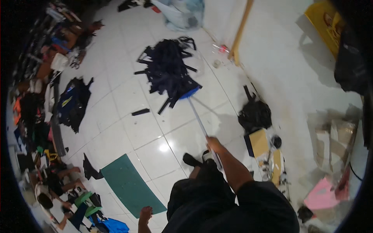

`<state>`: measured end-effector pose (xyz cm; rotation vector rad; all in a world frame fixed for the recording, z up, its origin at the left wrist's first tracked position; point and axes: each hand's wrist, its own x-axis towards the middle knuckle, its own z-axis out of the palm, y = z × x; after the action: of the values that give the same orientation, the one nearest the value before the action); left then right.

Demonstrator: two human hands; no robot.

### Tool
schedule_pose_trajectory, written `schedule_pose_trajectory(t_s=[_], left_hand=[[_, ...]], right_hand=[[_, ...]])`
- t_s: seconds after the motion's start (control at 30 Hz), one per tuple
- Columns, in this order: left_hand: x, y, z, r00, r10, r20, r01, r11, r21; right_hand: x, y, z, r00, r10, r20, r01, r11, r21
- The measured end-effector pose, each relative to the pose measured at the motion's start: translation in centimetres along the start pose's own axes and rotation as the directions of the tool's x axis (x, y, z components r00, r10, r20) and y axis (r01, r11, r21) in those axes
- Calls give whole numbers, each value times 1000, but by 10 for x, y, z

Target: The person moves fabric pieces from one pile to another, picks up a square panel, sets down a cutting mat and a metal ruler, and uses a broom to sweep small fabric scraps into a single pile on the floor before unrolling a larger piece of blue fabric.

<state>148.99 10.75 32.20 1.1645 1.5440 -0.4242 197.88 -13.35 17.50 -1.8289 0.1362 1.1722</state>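
My right hand [214, 144] is closed around the pale handle of a broom [199, 123], out in front of me. The broom's blue head rests on the tiled floor, against the near edge of a large heap of dark fabric scraps [167, 66]. Strips stick out from the heap on several sides. One loose black strip [140, 112] lies apart from it, nearer to me. Low at my left side hangs my left hand [145, 213], fingers curled in, with nothing visible in it. Beside it a green mat [132, 186] lies flat on the floor.
Shelving packed with materials [46, 77] lines the left, with a dark cloth pile [74, 103] before it. Another person [46, 200] is at the lower left. A black bag [254, 114], a board [259, 143] and a wooden pole [241, 31] stand along the right wall.
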Motion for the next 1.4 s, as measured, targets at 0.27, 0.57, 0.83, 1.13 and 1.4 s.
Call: schedule_pose_trajectory(t_s=[0.27, 0.57, 0.83, 1.13, 1.4], left_hand=[[-30, 53, -22, 932, 183, -314, -256, 943, -212], [-4, -71, 105, 912, 345, -222, -232, 880, 416], [21, 95, 121, 914, -218, -342, 3, 846, -533], [-17, 320, 190, 941, 84, -328, -264, 789, -555], [-41, 177, 291, 817, -563, -126, 157, 427, -891]], right_hand=[[25, -178, -11, 995, -75, -73, 81, 994, 79], [-120, -223, -2, 915, 101, 391, 88, 895, -437], [80, -248, 43, 764, 322, 559, 216, 689, -692], [260, -447, -98, 915, -30, 402, 403, 79, -912], [226, -461, -125, 848, -178, 499, 448, -259, -856]])
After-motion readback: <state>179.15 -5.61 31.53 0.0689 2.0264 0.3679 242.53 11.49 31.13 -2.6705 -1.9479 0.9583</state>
